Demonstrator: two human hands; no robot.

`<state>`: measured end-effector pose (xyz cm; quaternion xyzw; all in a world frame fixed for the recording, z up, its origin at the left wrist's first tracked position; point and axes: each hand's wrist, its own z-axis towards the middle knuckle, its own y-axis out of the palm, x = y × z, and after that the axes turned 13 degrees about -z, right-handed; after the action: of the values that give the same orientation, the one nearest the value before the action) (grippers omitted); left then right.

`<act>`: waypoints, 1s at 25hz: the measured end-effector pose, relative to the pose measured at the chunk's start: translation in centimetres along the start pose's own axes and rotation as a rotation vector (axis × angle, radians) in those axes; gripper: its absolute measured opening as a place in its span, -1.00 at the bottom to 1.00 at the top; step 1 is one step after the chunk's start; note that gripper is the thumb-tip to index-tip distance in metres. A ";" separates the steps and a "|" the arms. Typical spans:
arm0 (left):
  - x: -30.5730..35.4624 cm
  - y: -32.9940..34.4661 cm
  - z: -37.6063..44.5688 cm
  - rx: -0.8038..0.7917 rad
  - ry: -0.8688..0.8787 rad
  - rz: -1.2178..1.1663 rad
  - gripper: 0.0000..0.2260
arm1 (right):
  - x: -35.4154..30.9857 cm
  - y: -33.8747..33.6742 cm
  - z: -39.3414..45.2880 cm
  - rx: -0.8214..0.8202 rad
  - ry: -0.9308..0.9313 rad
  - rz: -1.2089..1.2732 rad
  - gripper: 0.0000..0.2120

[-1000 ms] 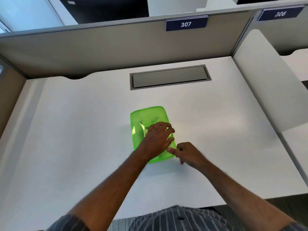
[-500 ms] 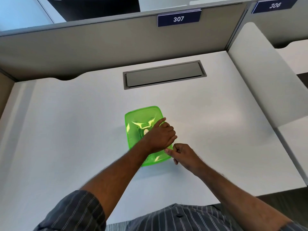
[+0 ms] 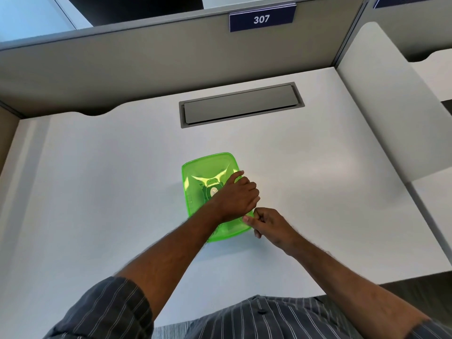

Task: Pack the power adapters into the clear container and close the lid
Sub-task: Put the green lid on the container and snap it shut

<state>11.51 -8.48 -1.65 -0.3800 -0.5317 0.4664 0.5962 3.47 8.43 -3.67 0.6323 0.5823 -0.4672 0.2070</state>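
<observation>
A: How far along is the packing looking?

B: Nearly finished, I'd judge. The green lid (image 3: 208,172) is already sitting on the clear container (image 3: 234,234), which is resting near the middle of the white tabletop (image 3: 97,192). Through the lid something pale is showing, probably one of the power adapters (image 3: 213,191), though it is too blurred to count them. No adapters are lying loose on the tabletop.

A: So what is left?

B: Sealing the rim, as far as I can tell. Whether the near right corner is snapped down, I cannot say.

A: What are the hands doing?

B: The left hand (image 3: 234,196) is reaching across from the left and lying on top of the lid, its fingers (image 3: 247,184) bent over the lid's right edge and pressing there. The right hand (image 3: 266,222) is sitting just beside the container's near right corner, its fingers curled in tight, with the thumb tip touching the lid's edge. Whether it is actually pinching the rim, I cannot tell.

A: Anything else around?

B: A grey cable hatch (image 3: 241,105) is lying well behind the container, and a sign reading 307 (image 3: 261,19) is hanging on the partition.
</observation>
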 end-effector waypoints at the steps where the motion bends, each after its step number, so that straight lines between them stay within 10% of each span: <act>1: 0.0 -0.1 0.1 -0.014 -0.013 -0.021 -0.75 | 0.0 0.0 0.0 -0.002 0.003 0.006 -0.51; 6: -1.1 -1.8 0.6 0.018 -0.108 -0.178 -0.75 | 0.1 0.0 0.3 -0.010 0.004 0.011 -0.55; 11: -5.1 -4.7 0.7 -0.034 -0.627 -0.227 -0.40 | -0.3 -0.4 0.6 -0.044 0.010 0.000 -0.58; 25: -8.6 -6.2 -4.5 0.070 -0.912 -0.412 -0.42 | -1.7 -3.0 1.6 0.030 0.105 0.031 -0.58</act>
<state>16.88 -18.25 1.24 -0.0043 -0.7860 0.4752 0.3954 0.36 6.97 -2.19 0.6677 0.5757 -0.4387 0.1739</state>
